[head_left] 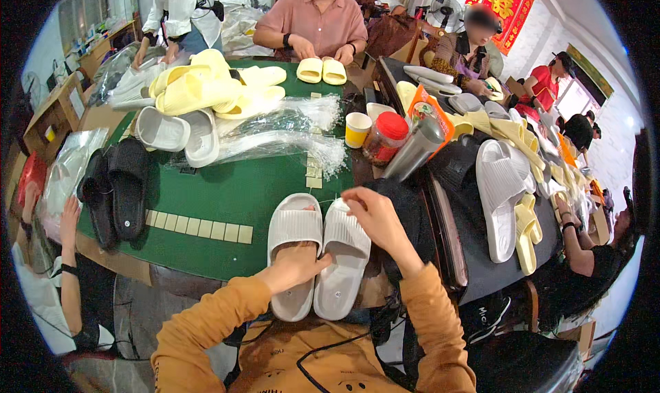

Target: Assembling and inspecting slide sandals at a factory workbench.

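A pair of light grey slippers stands side by side at the near edge of the table, toes pointing away from me. My left hand (297, 264) reaches into the left slipper (292, 304), its fingers under the strap and a fingertip showing at the toe opening. The thumb stretches across to the right slipper (342, 290). At the toe of that right slipper my right hand (375, 214) is bent with fingertips pinched together. A small white bit shows beside the fingertips, too small to make out.
Bags of thin white plastic strands (289, 142) lie beyond the slippers, near yellow slippers (199, 84) and black slippers (128, 187). Small tiles (199, 227) line the green tabletop. A red-lidded jar (386, 139), yellow cup (357, 130) and steel flask (416, 149) stand right. Co-workers sit around.
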{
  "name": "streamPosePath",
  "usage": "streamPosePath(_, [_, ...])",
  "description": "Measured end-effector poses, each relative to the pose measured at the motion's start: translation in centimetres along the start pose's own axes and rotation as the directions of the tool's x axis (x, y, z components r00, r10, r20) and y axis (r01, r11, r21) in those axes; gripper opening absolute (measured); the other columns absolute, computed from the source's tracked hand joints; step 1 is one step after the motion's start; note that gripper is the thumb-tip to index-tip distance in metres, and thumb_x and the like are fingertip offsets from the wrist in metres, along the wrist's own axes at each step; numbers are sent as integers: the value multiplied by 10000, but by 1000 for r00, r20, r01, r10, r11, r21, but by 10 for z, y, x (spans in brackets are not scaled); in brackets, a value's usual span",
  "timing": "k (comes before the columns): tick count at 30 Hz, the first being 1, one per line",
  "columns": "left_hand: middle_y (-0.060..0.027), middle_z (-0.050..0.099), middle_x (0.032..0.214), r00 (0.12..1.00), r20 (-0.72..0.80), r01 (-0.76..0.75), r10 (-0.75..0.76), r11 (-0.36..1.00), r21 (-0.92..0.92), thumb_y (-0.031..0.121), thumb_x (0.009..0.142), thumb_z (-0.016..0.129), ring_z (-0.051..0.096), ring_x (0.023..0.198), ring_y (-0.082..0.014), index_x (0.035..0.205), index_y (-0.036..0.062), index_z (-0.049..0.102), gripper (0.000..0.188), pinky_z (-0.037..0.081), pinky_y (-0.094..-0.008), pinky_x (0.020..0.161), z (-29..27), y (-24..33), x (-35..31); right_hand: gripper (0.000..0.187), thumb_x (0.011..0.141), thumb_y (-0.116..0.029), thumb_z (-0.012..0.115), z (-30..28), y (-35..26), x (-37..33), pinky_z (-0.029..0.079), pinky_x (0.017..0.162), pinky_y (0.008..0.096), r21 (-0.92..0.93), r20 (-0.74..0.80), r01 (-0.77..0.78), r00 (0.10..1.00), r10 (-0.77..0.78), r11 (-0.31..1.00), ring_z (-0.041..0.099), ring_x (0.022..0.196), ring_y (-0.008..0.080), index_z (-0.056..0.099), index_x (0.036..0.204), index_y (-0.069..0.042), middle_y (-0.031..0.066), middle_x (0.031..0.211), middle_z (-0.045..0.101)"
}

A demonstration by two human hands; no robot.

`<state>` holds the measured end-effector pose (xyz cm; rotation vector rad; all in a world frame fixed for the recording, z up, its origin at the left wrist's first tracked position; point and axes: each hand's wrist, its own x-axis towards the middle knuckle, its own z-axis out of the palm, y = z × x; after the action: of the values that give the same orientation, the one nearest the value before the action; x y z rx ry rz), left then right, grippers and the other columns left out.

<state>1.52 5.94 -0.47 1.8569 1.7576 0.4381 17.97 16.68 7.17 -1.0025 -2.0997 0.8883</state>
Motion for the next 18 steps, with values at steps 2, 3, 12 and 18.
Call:
streamPosePath(2, [-318, 663, 895, 999, -27, -43, 42, 999, -27, 493, 914, 527, 663, 848, -457, 1029, -143, 600, 651, 541, -500, 771, 0, 5, 1, 195, 874, -136, 642, 13, 47, 25, 540, 735, 379, -109, -62, 27, 998, -34, 994, 685, 802, 305, 691, 971, 26, 183, 903, 694])
streamPosePath(3, [-321, 661, 893, 983, -145, -114, 113, 993, 2, 481, 914, 530, 663, 847, -460, 1021, -135, 607, 630, 539, -506, 769, 7, 4, 1, 198, 850, -151, 666, 17, 62, 34, 544, 765, 413, -163, -89, 39, 995, -54, 986, 679, 811, 352, 695, 944, 21, 205, 907, 692])
streamPosePath(12, [-310, 641, 976, 998, 54, -25, 23, 999, 32, 444, 919, 538, 640, 905, -452, 1067, -119, 580, 583, 527, -496, 800, -7, 6, -1, 152, 821, -163, 679, 38, 55, 44, 539, 730, 427, -306, -25, 18, 999, -26, 952, 681, 814, 342, 707, 876, -24, 164, 858, 697])
streamPosePath(18, [-311, 644, 951, 998, -15, -53, 53, 999, -4, 447, 917, 546, 649, 877, -438, 1022, -111, 601, 571, 533, -488, 767, -5, 3, -2, 177, 852, -135, 657, 50, 35, 55, 527, 705, 387, -4, 63, 184, 981, -183, 983, 678, 773, 324, 676, 946, 13, 171, 851, 688])
